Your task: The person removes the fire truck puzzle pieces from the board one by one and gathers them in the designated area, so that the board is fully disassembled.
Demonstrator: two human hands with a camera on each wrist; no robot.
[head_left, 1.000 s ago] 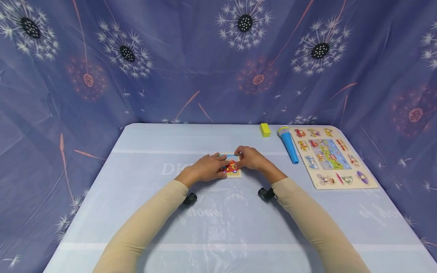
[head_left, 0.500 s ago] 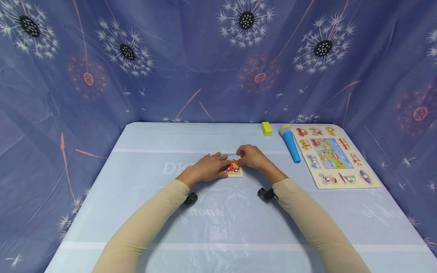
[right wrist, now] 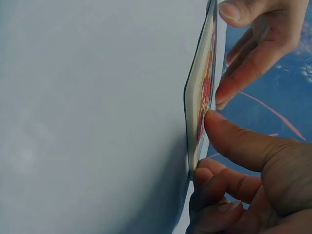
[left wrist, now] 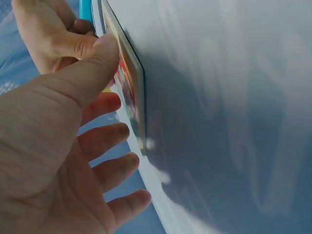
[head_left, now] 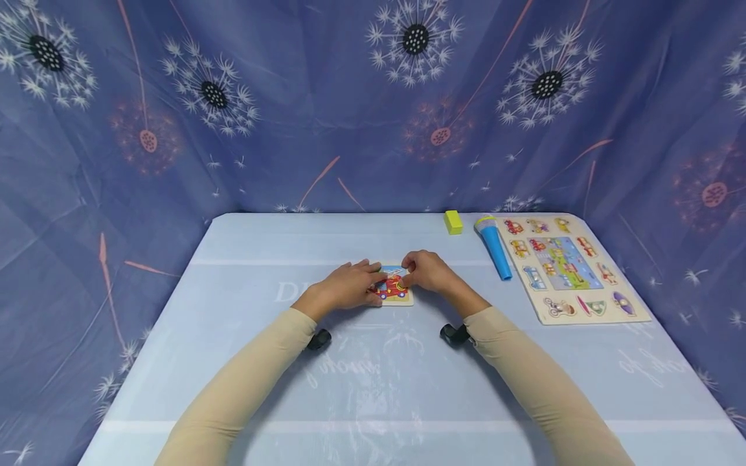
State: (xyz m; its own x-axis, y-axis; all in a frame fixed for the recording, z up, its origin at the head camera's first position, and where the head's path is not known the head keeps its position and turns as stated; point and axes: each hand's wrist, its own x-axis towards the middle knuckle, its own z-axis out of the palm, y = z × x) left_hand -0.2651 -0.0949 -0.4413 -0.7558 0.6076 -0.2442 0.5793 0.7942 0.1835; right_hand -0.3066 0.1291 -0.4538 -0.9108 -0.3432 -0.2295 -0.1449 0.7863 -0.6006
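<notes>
A small square wooden puzzle with a red truck picture lies flat at the middle of the table. My left hand is over its left side, fingers spread and nearly straight, hiding that edge. In the left wrist view, the left thumb reaches over the puzzle's face. At the opposite side, my right hand pinches the puzzle's right edge. The right wrist view has the right thumb on the picture and curled fingers against the rim.
To the right lies a large wooden peg puzzle board with vehicle pictures. Beside it is a blue toy microphone. A yellow block sits near the table's back edge, before a dandelion-patterned curtain.
My left hand has shifted slightly left, so more of the truck picture shows. The right hand stays in nearly the same place at the puzzle's right edge.
</notes>
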